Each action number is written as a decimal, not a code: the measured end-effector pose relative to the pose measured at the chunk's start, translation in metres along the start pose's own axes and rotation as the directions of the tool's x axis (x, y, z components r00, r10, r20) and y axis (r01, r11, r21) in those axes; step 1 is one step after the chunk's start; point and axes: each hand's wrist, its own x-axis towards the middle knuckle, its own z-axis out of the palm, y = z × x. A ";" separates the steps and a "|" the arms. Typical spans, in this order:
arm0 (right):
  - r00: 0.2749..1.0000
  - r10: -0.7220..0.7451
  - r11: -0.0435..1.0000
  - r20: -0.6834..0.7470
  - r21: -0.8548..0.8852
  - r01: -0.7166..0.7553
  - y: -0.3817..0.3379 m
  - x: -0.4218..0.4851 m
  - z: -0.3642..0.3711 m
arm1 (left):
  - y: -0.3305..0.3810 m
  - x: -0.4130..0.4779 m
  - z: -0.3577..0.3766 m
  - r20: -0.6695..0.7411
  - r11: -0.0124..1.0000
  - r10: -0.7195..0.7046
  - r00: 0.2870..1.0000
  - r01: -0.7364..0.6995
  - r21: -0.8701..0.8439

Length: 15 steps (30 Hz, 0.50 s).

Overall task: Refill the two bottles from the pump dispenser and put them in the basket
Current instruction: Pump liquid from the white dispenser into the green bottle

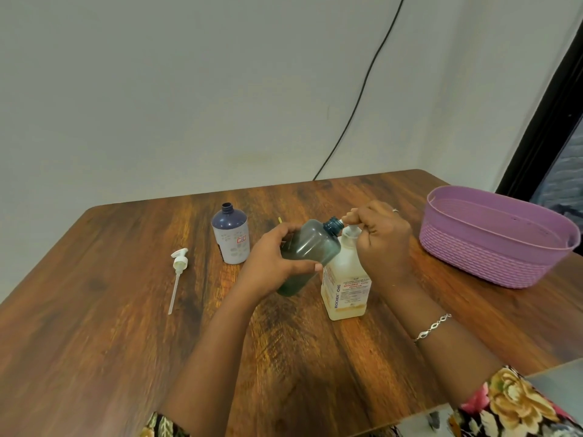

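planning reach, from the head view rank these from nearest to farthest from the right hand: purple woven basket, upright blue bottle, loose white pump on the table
1. Purple woven plastic basket, on the right hand's own side.
2. Upright blue plastic bottle, across to the left.
3. Loose white pump, lying farthest left.

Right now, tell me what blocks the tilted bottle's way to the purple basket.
The right hand and the white pump dispenser it presses sit between the tilted grey bottle, held by the left hand, and the purple woven-look basket.
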 end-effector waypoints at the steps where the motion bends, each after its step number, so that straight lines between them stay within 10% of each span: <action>1: 1.000 0.007 1.000 0.004 0.011 -0.007 0.000 0.000 -0.001 | 0.001 -0.001 0.000 -0.001 1.000 0.000 1.000 0.000 0.000; 15: 0.999 -0.030 0.998 0.022 -0.047 0.031 -0.002 0.007 0.002 | 0.004 -0.001 -0.001 0.013 0.999 0.008 1.000 -0.008 0.033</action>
